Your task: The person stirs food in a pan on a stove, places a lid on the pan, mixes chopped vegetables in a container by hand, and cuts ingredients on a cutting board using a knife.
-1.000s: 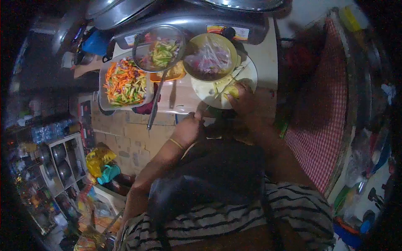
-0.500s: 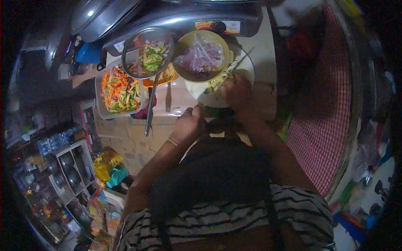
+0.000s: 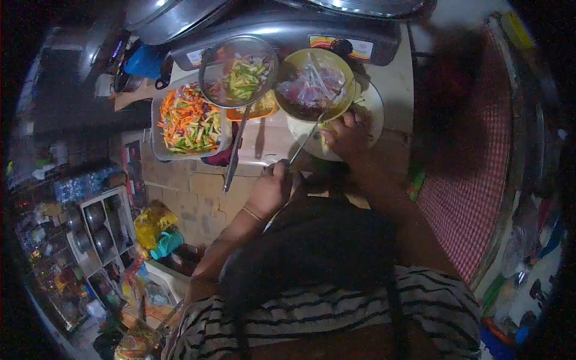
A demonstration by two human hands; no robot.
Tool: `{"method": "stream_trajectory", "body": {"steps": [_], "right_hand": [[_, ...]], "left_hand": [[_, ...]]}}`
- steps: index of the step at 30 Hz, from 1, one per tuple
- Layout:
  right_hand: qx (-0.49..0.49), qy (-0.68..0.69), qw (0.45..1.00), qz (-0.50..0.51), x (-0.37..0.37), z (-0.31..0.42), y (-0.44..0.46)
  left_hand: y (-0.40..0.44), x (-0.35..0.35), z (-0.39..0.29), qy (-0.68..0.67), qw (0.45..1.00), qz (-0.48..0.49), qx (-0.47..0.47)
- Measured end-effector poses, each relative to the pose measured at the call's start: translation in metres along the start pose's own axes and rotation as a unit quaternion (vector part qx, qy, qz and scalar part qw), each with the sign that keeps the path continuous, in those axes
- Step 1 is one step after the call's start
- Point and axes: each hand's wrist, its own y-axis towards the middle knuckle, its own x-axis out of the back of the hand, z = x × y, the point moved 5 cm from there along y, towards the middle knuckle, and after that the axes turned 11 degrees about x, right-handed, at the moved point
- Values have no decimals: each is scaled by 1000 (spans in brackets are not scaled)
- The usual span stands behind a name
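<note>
My left hand (image 3: 270,191) is closed around the handle of a knife (image 3: 307,143). Its thin blade slants up and right, over the plate and toward the yellow bowl's rim. On a round pale plate or board (image 3: 373,114), my right hand (image 3: 348,137) has its fingers bent down over pale green vegetable pieces (image 3: 327,133), partly hidden beneath them. Against the plate's left side stands a yellow bowl (image 3: 282,107), holding a clear plastic bag (image 3: 313,85) with reddish-purple contents.
A metal strainer (image 3: 235,155) with sliced green vegetables rests over an orange container (image 3: 271,111). Left of it, a clear tub (image 3: 157,135) holds cut carrots and green strips. Behind stands a dark stove (image 3: 258,30) with large pans. A checkered cloth (image 3: 462,198) hangs right.
The view has shifted, so the counter things appear farther right. The knife blade now shows plainly, angled up from my left hand. My right hand stays over the vegetable pieces, its fingers more visible.
</note>
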Motion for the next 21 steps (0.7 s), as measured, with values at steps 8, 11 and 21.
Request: {"method": "stream_trajectory", "body": {"steps": [8, 11, 21], "right_hand": [[-58, -23, 995, 72, -6, 20, -4], [-58, -33, 998, 13, -19, 11, -12], [-128, 53, 986, 93, 21, -15, -30]], "left_hand": [[1, -4, 12, 13, 998, 49, 23], [3, -7, 10, 11, 997, 76, 30], [13, -8, -8, 40, 996, 65, -37]]}}
